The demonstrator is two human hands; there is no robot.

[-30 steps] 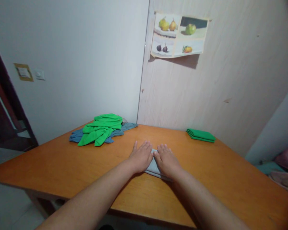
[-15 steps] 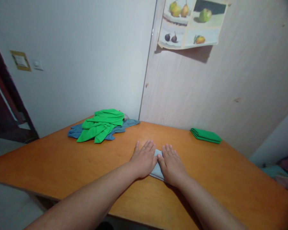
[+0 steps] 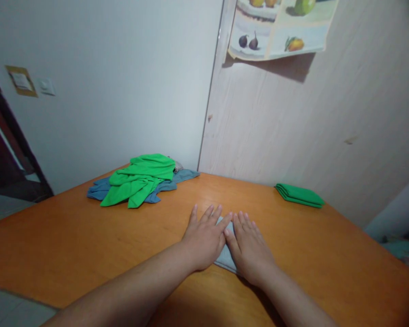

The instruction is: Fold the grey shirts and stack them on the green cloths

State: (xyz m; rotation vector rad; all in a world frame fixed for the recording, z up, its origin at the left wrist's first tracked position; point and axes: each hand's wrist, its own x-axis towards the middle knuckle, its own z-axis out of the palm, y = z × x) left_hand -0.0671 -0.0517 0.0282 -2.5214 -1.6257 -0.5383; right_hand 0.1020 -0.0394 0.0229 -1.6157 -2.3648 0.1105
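A folded light-grey cloth [image 3: 226, 259] lies flat on the orange-brown table [image 3: 129, 240], near its front middle. My left hand [image 3: 206, 238] rests palm down over the cloth's left side, its fingers spread. Across the right side of the cloth lies my right hand [image 3: 250, 245], flat, with fingers stretched forward and held close together. The two hands meet near the middle, and they hide most of the cloth; only a strip between them shows.
At the back left is a loose heap: a bright green cloth [image 3: 139, 177] over a blue-grey cloth [image 3: 98, 188]. A neatly folded green cloth [image 3: 300, 195] sits by the back right edge. Walls rise behind the table, with a fruit poster [image 3: 279, 32] hanging there.
My left hand's fingers have spread apart, its index finger now reaching toward my right hand. The camera view has shifted slightly closer. Both hands stay on the grey cloth.
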